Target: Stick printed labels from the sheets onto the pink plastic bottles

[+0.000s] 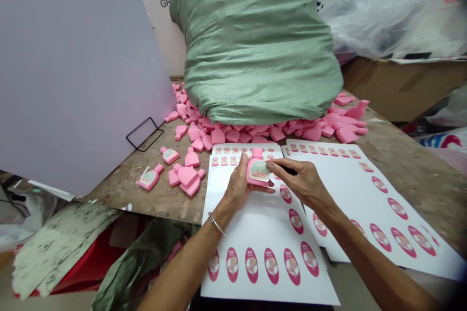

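My left hand (239,182) is closed around a small pink bottle (257,153), held upright above a sheet of stickers. A pale label (259,171) with a picture covers the bottle's front. With its fingers pinched together, my right hand (297,177) touches the label's right edge. Beneath both hands lies the near white sticker sheet (233,218), with pink oval stickers along its bottom and right side and small ones at the top. A second sticker sheet (339,175) lies to the right, partly under my right forearm.
Labelled bottles (149,178) and several plain pink bottles (188,176) lie on the wooden table (146,204) at left. Many more are heaped below a big green sack (255,48). A pale panel (73,68) with a black wire stand (145,133) stands left; a cardboard box (412,82) is at right.
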Demonstrator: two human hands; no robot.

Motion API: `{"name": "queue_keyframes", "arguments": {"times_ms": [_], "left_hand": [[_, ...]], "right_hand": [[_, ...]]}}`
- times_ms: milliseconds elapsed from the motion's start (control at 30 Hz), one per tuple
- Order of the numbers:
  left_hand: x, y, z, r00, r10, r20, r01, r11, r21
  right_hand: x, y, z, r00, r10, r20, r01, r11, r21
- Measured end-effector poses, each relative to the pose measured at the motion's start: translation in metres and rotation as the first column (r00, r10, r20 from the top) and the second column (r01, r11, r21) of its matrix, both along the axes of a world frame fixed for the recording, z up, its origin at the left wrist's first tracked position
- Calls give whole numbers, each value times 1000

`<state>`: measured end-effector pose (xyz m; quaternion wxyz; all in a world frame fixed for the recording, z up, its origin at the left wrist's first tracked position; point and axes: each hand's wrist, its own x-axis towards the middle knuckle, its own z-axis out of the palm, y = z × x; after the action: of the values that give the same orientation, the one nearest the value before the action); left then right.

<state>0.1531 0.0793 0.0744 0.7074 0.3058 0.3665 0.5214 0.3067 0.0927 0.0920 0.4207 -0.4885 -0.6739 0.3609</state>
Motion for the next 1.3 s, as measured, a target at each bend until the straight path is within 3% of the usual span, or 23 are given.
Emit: {"name": "queue_keyframes", "arguments": {"times_ms": [200,300,367,467,533,633,700,767,833,867,933,1000,1100,1200,1233,1267,1300], "left_hand": [[0,-1,5,999,15,-32,-16,1000,-20],[-2,-2,6,999,-30,-22,30,999,30],[-5,-4,7,997,-73,-23,74,994,84],[-8,-7,10,995,-97,-28,99,990,104],[-8,-10,14,992,-128,-22,129,988,83],[-9,-18,20,979,-203,-29,204,977,61],[-17,-23,22,975,-207,-77,210,977,41],[-34,-28,22,974,-128,-188,135,991,25],[-62,-29,20,933,28,-358,-19,999,30],[-78,-27,18,881,122,-457,-116,992,41],[-114,-21,12,693,270,-669,-296,952,77],[-149,-13,6,394,373,-840,-430,883,190],[-190,-4,1,80,350,-933,-434,855,283],[-198,-4,6,-250,362,-898,-396,808,436],[-189,-6,9,-332,417,-846,-374,766,524],[-175,-7,12,-352,489,-798,-350,722,597],[-155,-9,15,-279,562,-778,-329,706,628]], "right_hand": [[-4,0,-2,1000,2,27,-3,1000,30],[-4,1,-4,998,-10,62,4,996,91],[-2,2,-4,986,-53,158,23,983,181],[-2,3,0,917,-214,336,116,951,288],[-4,3,2,917,-220,333,147,962,230],[-6,11,-3,983,10,181,-18,999,43],[0,27,-13,978,85,190,-82,996,-22],[14,52,-25,943,-15,332,32,999,-44],[29,84,-35,860,-190,474,227,974,-22],[35,100,-40,823,-253,509,296,955,-4],[42,132,-48,765,-320,560,378,926,13],[41,155,-52,727,-328,604,407,914,7],[39,170,-49,692,-318,648,414,910,4],[44,155,-36,647,-345,680,428,902,51],[45,142,-31,630,-355,691,429,900,72],[44,126,-26,623,-357,696,421,903,87],[42,108,-22,628,-352,694,409,908,90]]}}
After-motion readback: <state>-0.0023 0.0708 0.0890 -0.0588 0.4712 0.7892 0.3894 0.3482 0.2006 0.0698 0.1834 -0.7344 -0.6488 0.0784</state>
